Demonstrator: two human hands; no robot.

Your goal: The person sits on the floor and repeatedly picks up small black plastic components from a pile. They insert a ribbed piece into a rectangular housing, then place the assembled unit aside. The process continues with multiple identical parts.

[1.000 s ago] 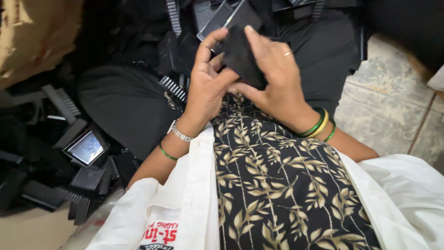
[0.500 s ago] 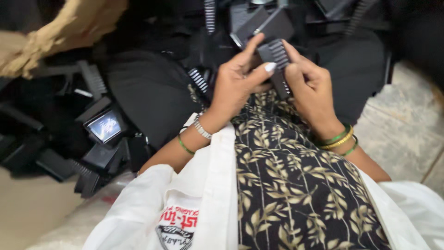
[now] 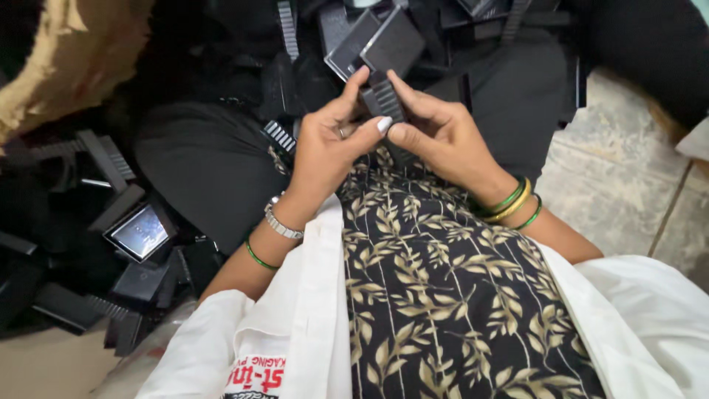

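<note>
Both hands meet over my lap on one small black plastic part [image 3: 384, 100] with a ribbed face. My left hand [image 3: 329, 144] grips it from the left, thumb and fingers closed around it. My right hand [image 3: 443, 137] holds its right side, fingertips pressed on the ribbed surface. Directly beyond the hands lies a flat black rectangular tray-like piece [image 3: 377, 44] among other black parts. A silver bracelet and a green bangle ring the left wrist; green and yellow bangles ring the right one.
A heap of black plastic parts [image 3: 81, 251] lies at the left, one with a shiny rectangular window [image 3: 140, 230]. Crumpled brown paper [image 3: 66, 66] fills the upper left. Stone floor tiles [image 3: 620, 185] show at the right. A white coat over a leaf-print garment [image 3: 443, 295] covers my lap.
The ribbed black part has been turned in my fingers, so its ribbed face now shows between both hands. The view has shifted slightly; the hands stay over the lap.
</note>
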